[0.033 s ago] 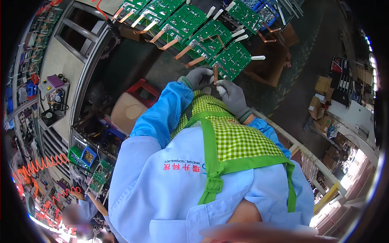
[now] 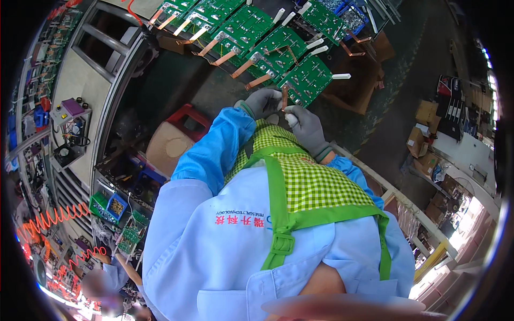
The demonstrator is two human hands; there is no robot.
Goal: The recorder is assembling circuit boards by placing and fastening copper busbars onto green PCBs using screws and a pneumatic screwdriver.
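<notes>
Both my hands wear grey gloves and meet at the near corner of a green circuit board [image 2: 309, 81]. A flat copper strip [image 2: 285, 96] sticks out from that corner toward me. My right hand [image 2: 307, 127] has its thumb and fingers closed on the near end of the strip. Just left of the strip, my left hand [image 2: 262, 103] is closed with its fingertips pinched; what lies between them is hidden. A white tab [image 2: 341, 76] juts from the board's right side.
Beyond the board, a row of similar green boards [image 2: 243, 29] with copper strips runs to the far left. Blue bins [image 2: 353, 20] of small parts stand behind. A cardboard box [image 2: 353, 88] is at the right, a red stool [image 2: 190, 122] at the left. People work at lower left.
</notes>
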